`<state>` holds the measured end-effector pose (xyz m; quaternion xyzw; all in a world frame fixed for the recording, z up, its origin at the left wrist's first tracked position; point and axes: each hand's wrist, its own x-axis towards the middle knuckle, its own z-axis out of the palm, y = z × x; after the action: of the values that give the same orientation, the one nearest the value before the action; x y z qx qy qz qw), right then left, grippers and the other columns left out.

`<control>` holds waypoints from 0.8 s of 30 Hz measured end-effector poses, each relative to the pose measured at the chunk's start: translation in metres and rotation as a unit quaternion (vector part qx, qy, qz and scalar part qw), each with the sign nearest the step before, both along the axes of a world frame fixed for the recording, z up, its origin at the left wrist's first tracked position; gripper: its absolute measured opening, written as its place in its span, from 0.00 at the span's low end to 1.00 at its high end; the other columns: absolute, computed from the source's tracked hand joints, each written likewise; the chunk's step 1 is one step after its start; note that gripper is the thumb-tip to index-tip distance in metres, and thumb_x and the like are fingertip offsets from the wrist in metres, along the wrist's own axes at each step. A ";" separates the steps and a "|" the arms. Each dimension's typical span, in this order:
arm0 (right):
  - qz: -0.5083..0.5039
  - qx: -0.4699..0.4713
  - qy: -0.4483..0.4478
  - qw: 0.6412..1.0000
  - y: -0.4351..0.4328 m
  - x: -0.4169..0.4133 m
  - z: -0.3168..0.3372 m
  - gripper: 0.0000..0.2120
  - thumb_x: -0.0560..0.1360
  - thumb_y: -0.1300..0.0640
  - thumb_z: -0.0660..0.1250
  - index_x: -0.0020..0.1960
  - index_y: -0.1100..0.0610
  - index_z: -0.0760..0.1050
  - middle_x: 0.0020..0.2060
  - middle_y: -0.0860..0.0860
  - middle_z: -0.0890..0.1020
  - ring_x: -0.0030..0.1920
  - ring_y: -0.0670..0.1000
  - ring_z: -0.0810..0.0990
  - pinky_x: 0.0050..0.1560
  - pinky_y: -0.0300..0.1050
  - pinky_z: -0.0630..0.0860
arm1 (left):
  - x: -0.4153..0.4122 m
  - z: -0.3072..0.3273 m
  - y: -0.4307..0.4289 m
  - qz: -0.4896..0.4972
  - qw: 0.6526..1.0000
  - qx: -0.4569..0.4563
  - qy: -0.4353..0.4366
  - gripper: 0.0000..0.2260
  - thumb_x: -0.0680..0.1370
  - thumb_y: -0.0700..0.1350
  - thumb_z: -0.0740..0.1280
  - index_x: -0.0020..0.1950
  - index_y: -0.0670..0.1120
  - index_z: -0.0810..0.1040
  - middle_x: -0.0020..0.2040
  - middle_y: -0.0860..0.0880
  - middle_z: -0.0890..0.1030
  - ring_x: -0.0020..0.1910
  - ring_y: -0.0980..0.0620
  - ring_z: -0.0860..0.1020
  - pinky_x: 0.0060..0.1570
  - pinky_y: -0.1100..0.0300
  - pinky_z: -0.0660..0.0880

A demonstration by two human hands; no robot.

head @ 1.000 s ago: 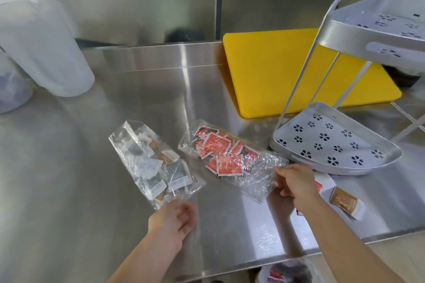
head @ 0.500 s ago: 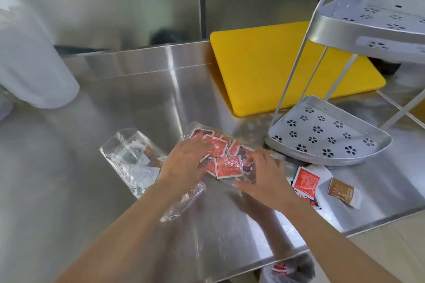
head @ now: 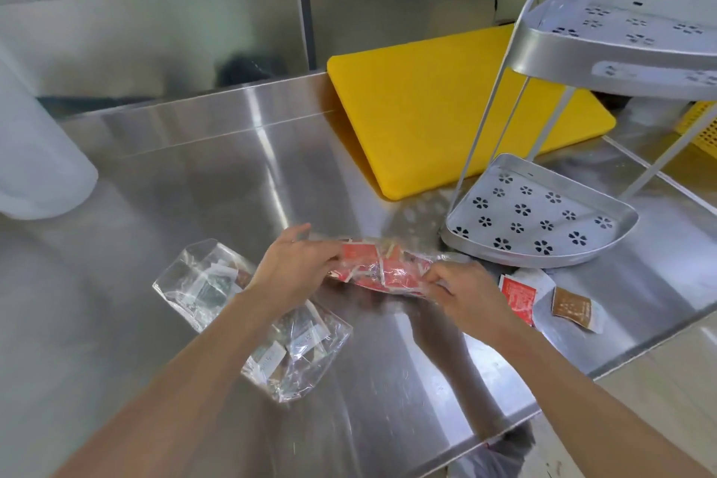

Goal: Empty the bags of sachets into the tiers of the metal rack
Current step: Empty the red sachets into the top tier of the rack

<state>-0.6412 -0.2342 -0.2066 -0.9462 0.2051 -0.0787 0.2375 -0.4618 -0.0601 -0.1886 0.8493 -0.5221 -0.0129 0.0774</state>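
Observation:
A clear bag of red sachets (head: 382,270) is held just above the steel counter, gripped at its left end by my left hand (head: 293,270) and at its right end by my right hand (head: 463,293). A second clear bag with white and grey sachets (head: 205,285) lies flat on the counter to the left, partly under my left forearm. The grey metal rack stands to the right: its lower tier (head: 539,217) with flower-shaped holes holds nothing, and its upper tier (head: 620,35) is above it. Two loose sachets, one red (head: 518,293) and one brown (head: 572,307), lie in front of the rack.
A yellow cutting board (head: 438,105) lies behind the rack. A large white plastic container (head: 38,163) stands at the far left. The steel counter's front edge (head: 504,435) runs diagonally at lower right. A shelf with jars runs along the back wall.
Both hands moved from the bags' near ends onto the red sachet bag, gripped it at either end and lifted it off the counter. The camera view shifted slightly.

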 end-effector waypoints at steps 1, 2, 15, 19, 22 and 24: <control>-0.004 0.038 -0.001 0.999 -0.003 0.000 0.009 0.09 0.73 0.54 0.66 0.44 0.61 0.78 0.39 0.55 0.84 0.41 0.56 0.80 0.44 0.45 0.70 | 0.002 0.009 -0.001 -0.003 1.000 0.005 0.028 0.10 0.79 0.51 0.58 0.52 0.51 0.78 0.49 0.51 0.84 0.53 0.49 0.79 0.72 0.57 0.58; -0.005 0.079 0.003 0.997 -0.005 0.001 0.020 0.09 0.74 0.55 0.66 0.43 0.61 0.77 0.38 0.56 0.83 0.40 0.55 0.78 0.41 0.44 0.69 | 0.005 0.018 -0.002 -0.002 0.999 -0.002 0.040 0.11 0.79 0.53 0.58 0.52 0.51 0.78 0.48 0.51 0.84 0.53 0.48 0.78 0.68 0.55 0.63; -0.079 0.032 0.106 0.991 -0.044 0.044 0.029 0.09 0.76 0.53 0.62 0.50 0.59 0.73 0.45 0.56 0.80 0.44 0.55 0.78 0.44 0.49 0.73 | 0.019 0.016 -0.016 0.089 0.994 -0.038 0.041 0.23 0.75 0.57 0.65 0.66 0.49 0.69 0.65 0.48 0.72 0.64 0.48 0.71 0.66 0.51 0.62; -0.012 -0.167 0.060 0.984 -0.040 0.043 0.027 0.20 0.74 0.51 0.65 0.62 0.58 0.71 0.59 0.55 0.77 0.60 0.57 0.74 0.61 0.52 0.67 | 0.001 -0.006 -0.011 0.086 0.996 -0.011 0.004 0.22 0.72 0.64 0.64 0.55 0.48 0.73 0.53 0.50 0.74 0.54 0.50 0.73 0.59 0.56 0.65; 0.092 -0.153 0.001 0.984 -0.025 0.037 0.026 0.15 0.71 0.49 0.68 0.51 0.58 0.78 0.48 0.53 0.81 0.50 0.54 0.78 0.53 0.47 0.67 | -0.011 -0.011 -0.006 -0.009 0.986 -0.012 0.168 0.24 0.67 0.65 0.68 0.53 0.49 0.75 0.50 0.53 0.78 0.50 0.54 0.75 0.55 0.59 0.68; 0.138 -0.073 0.042 0.987 -0.012 0.035 0.029 0.14 0.71 0.46 0.68 0.46 0.57 0.77 0.40 0.49 0.78 0.43 0.50 0.75 0.47 0.42 0.63 | -0.014 -0.015 -0.001 -0.113 0.970 0.053 0.206 0.29 0.64 0.66 0.68 0.58 0.52 0.74 0.56 0.55 0.74 0.58 0.56 0.69 0.62 0.59 0.62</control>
<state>-0.6059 -0.2463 -0.1778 -0.9827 0.0758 -0.0201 0.1679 -0.4759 -0.0613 -0.2031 0.7666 -0.5860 -0.2244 0.1359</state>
